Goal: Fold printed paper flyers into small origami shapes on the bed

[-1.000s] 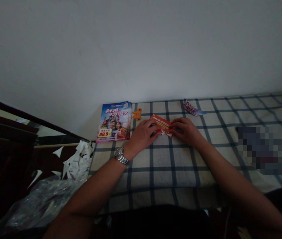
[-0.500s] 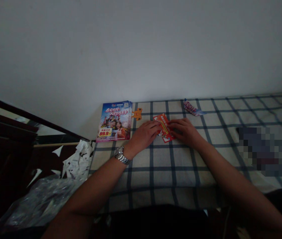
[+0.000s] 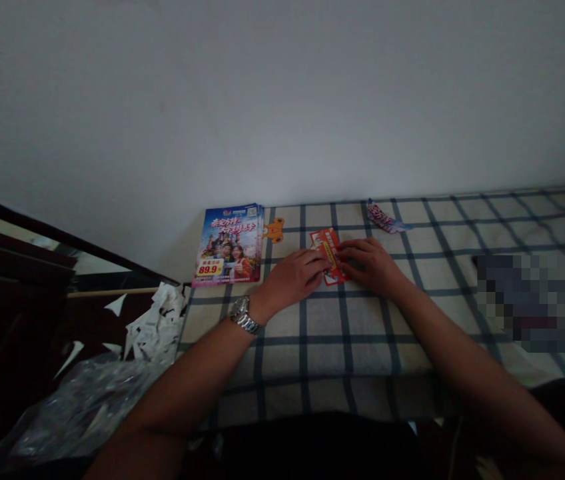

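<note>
Between our two hands, on the checked cloth, we have a small red printed paper, lying aslant with its upper end leaning toward the left. Our left hand reaches in from one side, its bent fingers close together and their tips over the paper's left edge; we cannot tell whether they pinch it or only press on it. Our right hand touches the opposite edge with curled fingers, the thumb nearer to us, and there too we cannot tell whether thumb and finger close on the paper. Just behind the left hand, on its wrist, sits a metal watch. Beyond that hand and to its left lies a stack of blue and pink leaflets (the top one shows 89.9 in red figures), with an orange bear figure right beside it. Past the right hand, nearer the wall, is a crumpled, colourful paper piece. Well to the right of that hand we see a dark object, too blurred to name.
</note>
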`<control>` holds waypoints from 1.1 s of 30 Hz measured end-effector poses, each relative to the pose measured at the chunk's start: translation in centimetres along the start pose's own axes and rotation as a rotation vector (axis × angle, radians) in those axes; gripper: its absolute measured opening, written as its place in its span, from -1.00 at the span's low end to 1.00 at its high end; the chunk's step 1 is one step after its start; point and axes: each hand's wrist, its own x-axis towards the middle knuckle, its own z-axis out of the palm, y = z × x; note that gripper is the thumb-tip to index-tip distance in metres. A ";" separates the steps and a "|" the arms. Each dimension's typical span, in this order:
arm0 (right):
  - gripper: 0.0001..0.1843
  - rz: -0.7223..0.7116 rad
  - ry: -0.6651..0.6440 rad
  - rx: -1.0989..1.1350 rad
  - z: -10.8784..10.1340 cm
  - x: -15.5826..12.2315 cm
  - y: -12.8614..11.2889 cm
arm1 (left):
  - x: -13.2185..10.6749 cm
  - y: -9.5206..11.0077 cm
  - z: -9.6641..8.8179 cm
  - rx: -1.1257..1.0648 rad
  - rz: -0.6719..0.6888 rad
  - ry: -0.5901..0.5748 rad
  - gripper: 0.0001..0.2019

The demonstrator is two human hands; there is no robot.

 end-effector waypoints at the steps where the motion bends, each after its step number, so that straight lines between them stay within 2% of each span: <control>1: -0.81 -0.002 -0.001 0.000 0.0 0.0 0.0 | 0.0 0.0 0.0 0.003 -0.006 0.001 -0.73; 15: -0.75 -0.030 -0.024 0.056 -0.1 0.0 -0.4 | -0.2 -0.5 0.2 0.056 -0.091 0.070 -0.73; 22: -0.73 -0.040 -0.001 0.065 -0.2 0.0 -0.4 | -0.2 -0.4 0.2 0.028 -0.083 0.051 -0.74; 30: -0.71 -0.035 0.029 0.109 -0.2 0.0 -0.4 | -0.3 -0.7 0.5 -0.020 -0.075 0.026 -0.59; 33: -0.69 -0.042 0.013 0.126 -0.2 0.1 -0.6 | -0.3 -0.6 0.4 -0.049 -0.063 0.009 -0.60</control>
